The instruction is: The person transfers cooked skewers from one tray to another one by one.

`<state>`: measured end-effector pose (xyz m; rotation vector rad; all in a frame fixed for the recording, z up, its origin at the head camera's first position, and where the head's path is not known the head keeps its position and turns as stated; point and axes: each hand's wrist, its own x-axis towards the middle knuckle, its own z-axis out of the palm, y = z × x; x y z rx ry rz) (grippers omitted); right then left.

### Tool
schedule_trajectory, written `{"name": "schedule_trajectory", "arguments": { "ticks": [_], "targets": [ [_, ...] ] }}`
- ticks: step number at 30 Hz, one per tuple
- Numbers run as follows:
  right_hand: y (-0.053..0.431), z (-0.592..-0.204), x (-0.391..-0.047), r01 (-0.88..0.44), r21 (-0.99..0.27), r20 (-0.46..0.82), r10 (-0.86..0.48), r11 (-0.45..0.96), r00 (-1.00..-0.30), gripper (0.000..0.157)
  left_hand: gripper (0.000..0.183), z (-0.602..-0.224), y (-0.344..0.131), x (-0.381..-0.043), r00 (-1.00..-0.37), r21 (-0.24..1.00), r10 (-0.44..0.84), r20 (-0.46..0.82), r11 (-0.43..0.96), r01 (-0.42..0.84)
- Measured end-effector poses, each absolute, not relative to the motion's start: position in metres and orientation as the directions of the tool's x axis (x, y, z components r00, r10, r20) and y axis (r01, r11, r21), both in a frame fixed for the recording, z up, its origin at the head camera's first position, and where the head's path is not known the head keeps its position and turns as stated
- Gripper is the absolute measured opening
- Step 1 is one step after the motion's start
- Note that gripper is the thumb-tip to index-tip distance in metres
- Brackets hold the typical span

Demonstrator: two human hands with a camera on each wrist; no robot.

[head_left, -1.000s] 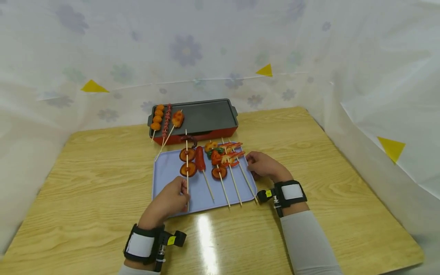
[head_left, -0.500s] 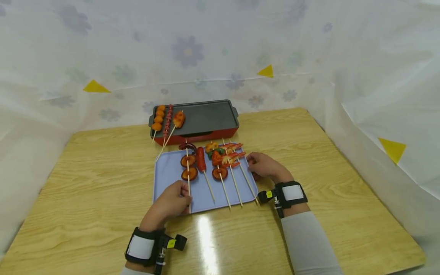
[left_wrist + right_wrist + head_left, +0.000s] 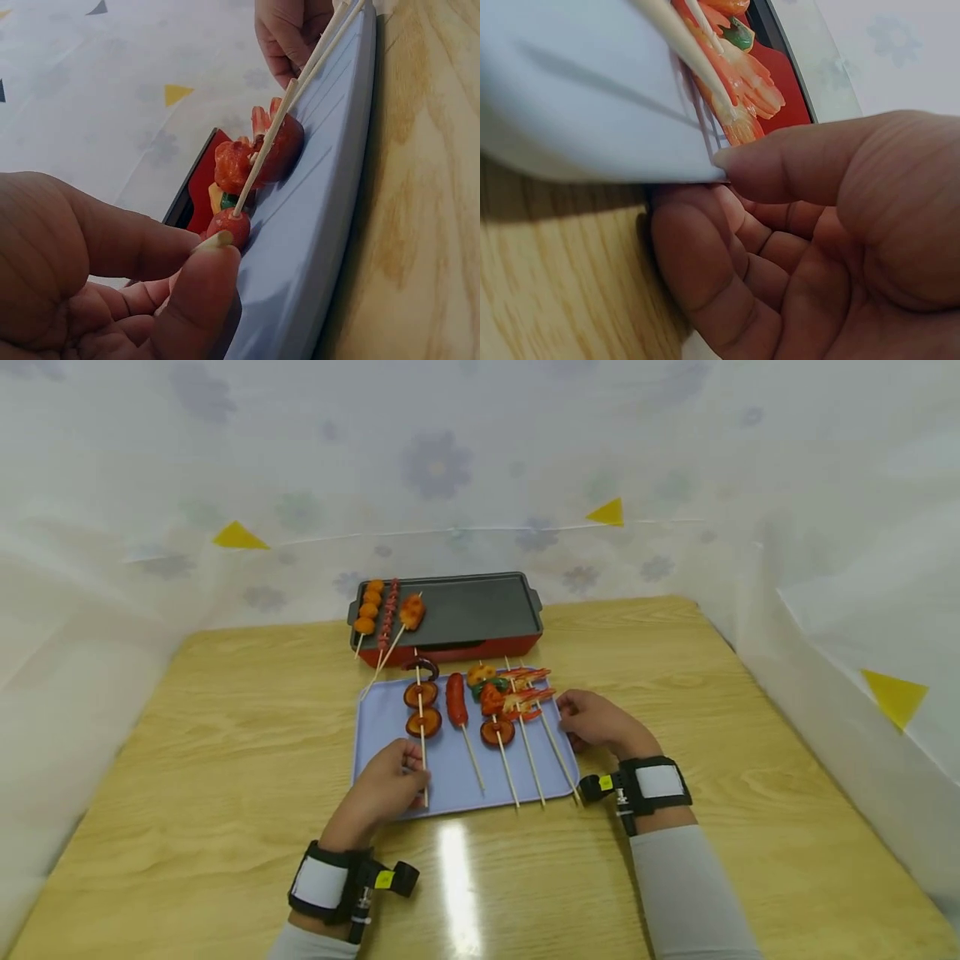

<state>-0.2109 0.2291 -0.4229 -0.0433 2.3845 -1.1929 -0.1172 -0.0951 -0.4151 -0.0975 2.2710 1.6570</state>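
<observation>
In the head view my left hand [image 3: 386, 781] pinches the lower stick of a skewer with two round mushroom-like slices [image 3: 422, 708] and a dark curled piece above them. The skewer is over the left half of a pale blue tray [image 3: 382, 735]; whether it touches the tray is unclear. The left wrist view shows the cut stick end [image 3: 217, 240] between thumb and index finger. My right hand [image 3: 600, 724] grips the tray's right rim, thumb on top and fingers beneath. On the tray lie a red sausage skewer [image 3: 457, 700], a mixed skewer [image 3: 497, 732] and two shrimp-like skewers [image 3: 525, 703].
Behind the tray stands a red grill with a dark plate [image 3: 480, 610]. Its left end bears an orange-ball skewer [image 3: 369, 608], a thin reddish skewer [image 3: 389, 614] and a flat orange piece on a stick [image 3: 412, 612]. Wooden table [image 3: 225, 760] surrounds them; a flowered sheet [image 3: 442, 468] hangs behind.
The mushroom skewer first came toward me over the tray, then shifted slightly away and left in my left hand. My right hand keeps its grip on the rim. The head view turned a little.
</observation>
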Motion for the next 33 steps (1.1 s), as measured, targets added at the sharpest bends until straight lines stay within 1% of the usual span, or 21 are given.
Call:
{"name": "schedule_trajectory", "arguments": {
  "ticks": [3,9,18,24,33],
  "targets": [
    [0.2294,-0.4233,-0.2117,0.177,-0.770,-0.397,-0.242,0.613,-0.885,0.033,0.020,-0.4146,-0.0968,-0.1153,-0.943,0.917,0.119,-0.309,0.302,-0.262],
    [0.2339,-0.4266,-0.2108,0.174,-0.778,-0.390,-0.247,0.603,-0.887,0.033,0.018,-0.4172,-0.0939,-0.1163,-0.944,0.929,0.146,-0.297,0.275,-0.249],
    [0.2317,-0.4273,-0.2115,0.161,-0.772,-0.392,-0.260,0.615,-0.882,0.035,0.018,-0.4165,-0.0922,-0.1115,-0.949,0.936,0.155,-0.273,0.270,-0.225],
    [0.2321,-0.4265,-0.2110,0.171,-0.777,-0.397,-0.260,0.606,-0.880,0.033,0.018,-0.4195,-0.0905,-0.1123,-0.953,0.939,0.154,-0.262,0.270,-0.215],
    [0.2311,-0.4234,-0.2109,0.151,-0.785,-0.378,-0.272,0.600,-0.885,0.033,0.018,-0.4202,-0.0900,-0.1117,-0.950,0.940,0.171,-0.260,0.271,-0.209]
  ]
}}
